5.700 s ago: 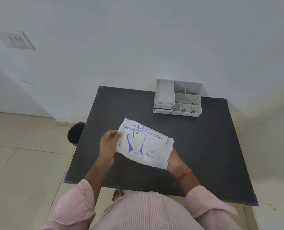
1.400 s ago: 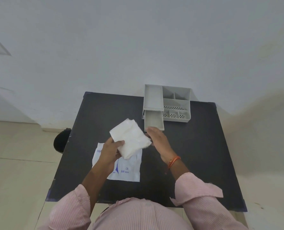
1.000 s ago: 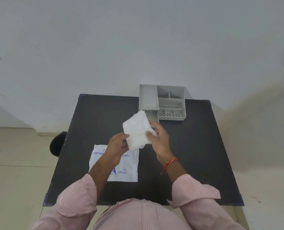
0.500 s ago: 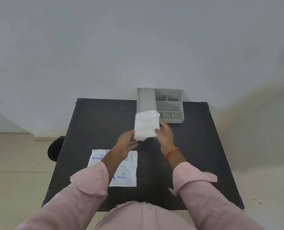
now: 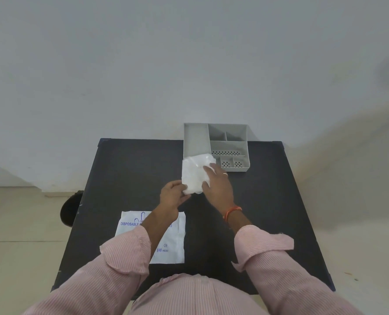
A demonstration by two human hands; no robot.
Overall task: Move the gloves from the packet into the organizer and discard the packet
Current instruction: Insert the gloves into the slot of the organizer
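Note:
A white stack of thin plastic gloves lies over the pulled-out drawer at the front left of the grey organizer. My left hand pinches the stack's near corner. My right hand rests flat on its right side, fingers spread over it. The drawer itself is hidden under the gloves. The flat white packet with blue print lies on the black table near me, partly covered by my left forearm.
The organizer stands at the table's far edge against a white wall. A dark round bin sits on the floor to the left of the table. My pink sleeves fill the bottom of the view.
Both hands carried the glove stack from above the packet forward to the organizer's front left. It now lies lower, and my right hand has shifted on top of it.

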